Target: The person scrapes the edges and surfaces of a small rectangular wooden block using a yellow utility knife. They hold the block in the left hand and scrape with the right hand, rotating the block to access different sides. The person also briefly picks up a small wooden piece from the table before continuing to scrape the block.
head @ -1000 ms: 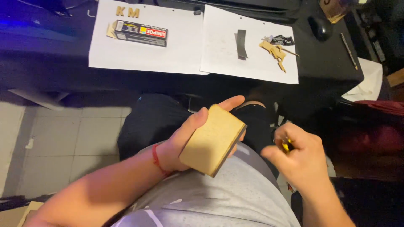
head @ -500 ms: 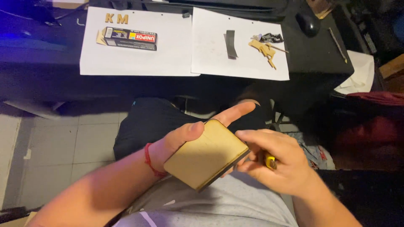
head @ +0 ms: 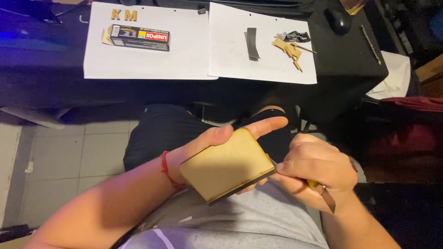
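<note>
My left hand (head: 217, 143) holds a flat, light-brown wooden plate (head: 228, 165) with rounded corners over my lap, thumb on its top edge, index finger stretched out past it. My right hand (head: 316, 170) is closed around a small tool with a yellow handle and a thin metal blade (head: 326, 197); its fingers press against the plate's right edge. A red cord bracelet (head: 167, 170) circles my left wrist.
A black desk (head: 346, 60) stands ahead with two white paper sheets (head: 184, 50). On them lie a dark glue box (head: 140, 37), two wooden letters (head: 123, 14), a grey strip (head: 252, 44) and small wooden pieces (head: 288, 48). A mouse (head: 337, 20) sits at the right. Tiled floor is at left.
My right hand has moved left from beside my lap up to the plate's right edge. The plate has tilted flatter in my left hand.
</note>
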